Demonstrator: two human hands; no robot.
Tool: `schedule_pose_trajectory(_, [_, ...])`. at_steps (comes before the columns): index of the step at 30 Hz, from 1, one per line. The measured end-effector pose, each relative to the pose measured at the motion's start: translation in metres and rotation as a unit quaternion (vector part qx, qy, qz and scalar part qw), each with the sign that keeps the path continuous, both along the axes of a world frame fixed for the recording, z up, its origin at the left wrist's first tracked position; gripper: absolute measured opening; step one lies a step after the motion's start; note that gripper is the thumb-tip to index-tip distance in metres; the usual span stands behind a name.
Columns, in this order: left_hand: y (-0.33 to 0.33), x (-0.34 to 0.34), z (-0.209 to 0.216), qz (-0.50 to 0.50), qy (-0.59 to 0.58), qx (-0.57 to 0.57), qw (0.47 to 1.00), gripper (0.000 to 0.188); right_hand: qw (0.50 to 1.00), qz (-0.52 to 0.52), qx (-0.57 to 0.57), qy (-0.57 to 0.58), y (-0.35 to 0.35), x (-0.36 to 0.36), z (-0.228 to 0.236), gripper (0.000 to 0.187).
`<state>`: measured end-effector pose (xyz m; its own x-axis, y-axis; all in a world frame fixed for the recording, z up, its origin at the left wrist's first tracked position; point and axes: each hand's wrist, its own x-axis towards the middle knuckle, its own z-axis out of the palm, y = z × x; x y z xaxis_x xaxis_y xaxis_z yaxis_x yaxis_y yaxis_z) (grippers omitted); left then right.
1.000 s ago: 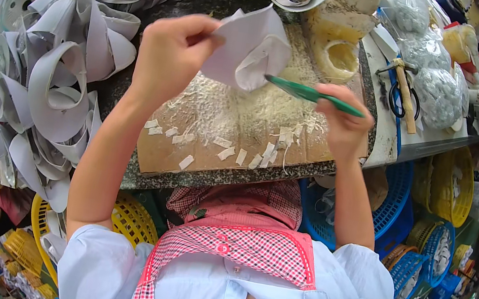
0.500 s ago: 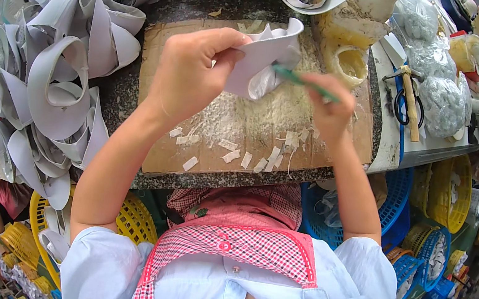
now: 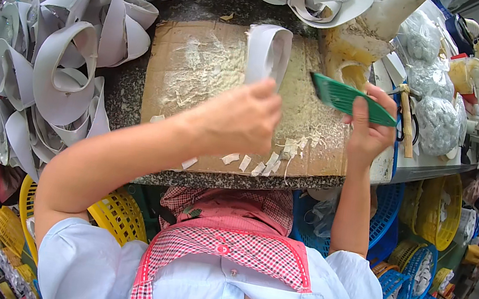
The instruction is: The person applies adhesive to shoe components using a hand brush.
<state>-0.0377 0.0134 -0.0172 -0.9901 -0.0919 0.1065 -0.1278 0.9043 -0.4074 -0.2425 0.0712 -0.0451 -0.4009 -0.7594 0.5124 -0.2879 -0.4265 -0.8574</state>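
Observation:
My left hand (image 3: pixel 245 113) pinches the lower end of a white looped shoe upper (image 3: pixel 263 53), which stands up over the glue-crusted cardboard (image 3: pixel 169 119). The hand's back hides the end it grips. In my right hand (image 3: pixel 371 129) is a flat green spreader (image 3: pixel 348 99), held between thumb and fingers to the right of the upper and apart from it. Just behind the spreader lies a yellowish glue container (image 3: pixel 359 49), its mouth crusted and facing me. Small whitish strips (image 3: pixel 245 163) lie scattered along the cardboard's near edge.
Piled white shoe uppers (image 3: pixel 67 69) crowd the left, and more line the back. At right are a wooden-handled tool (image 3: pixel 408 123) and clear bags of silvery pieces (image 3: pixel 440 106). Yellow (image 3: pixel 123 219) and blue baskets (image 3: pixel 389 214) stand below the dark speckled tabletop's edge (image 3: pixel 225 183).
My left hand has moved right and nearer, turning the shoe upper upright. The green spreader has come away from the upper, moving right with my right hand, its broad face now showing.

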Motion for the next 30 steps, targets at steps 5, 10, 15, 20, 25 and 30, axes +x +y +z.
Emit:
schedule_pose_trajectory(5, [0.006, -0.001, -0.005, -0.006, 0.056, 0.085, 0.995, 0.006, 0.995, 0.035, -0.026, 0.095, -0.049, 0.042, -0.021, 0.012])
schedule_pose_trajectory(10, [-0.003, 0.02, -0.004, 0.034, 0.142, 0.131, 0.98, 0.005, 0.989, -0.045, 0.051, 0.134, -0.083, 0.049, -0.039, 0.005])
schedule_pose_trajectory(15, [0.007, 0.041, -0.033, 0.061, 0.187, 0.152, 0.969, 0.011, 0.969, 0.133, 0.177, 0.106, -0.051, 0.062, -0.007, 0.004])
schedule_pose_trajectory(20, [0.009, 0.044, -0.038, 0.055, 0.228, 0.161, 0.959, 0.015, 0.973, -0.02, 0.065, 0.221, -0.079, 0.052, -0.013, 0.005])
schedule_pose_trajectory(25, [0.018, 0.065, -0.055, 0.122, 0.305, 0.223, 0.918, 0.017, 0.964, 0.16, 0.214, 0.001, -0.046, 0.051, 0.002, 0.005])
schedule_pose_trajectory(30, [0.021, 0.069, -0.072, 0.153, 0.358, 0.246, 0.888, 0.022, 0.985, 0.133, 0.094, -0.053, -0.066, 0.077, 0.003, 0.008])
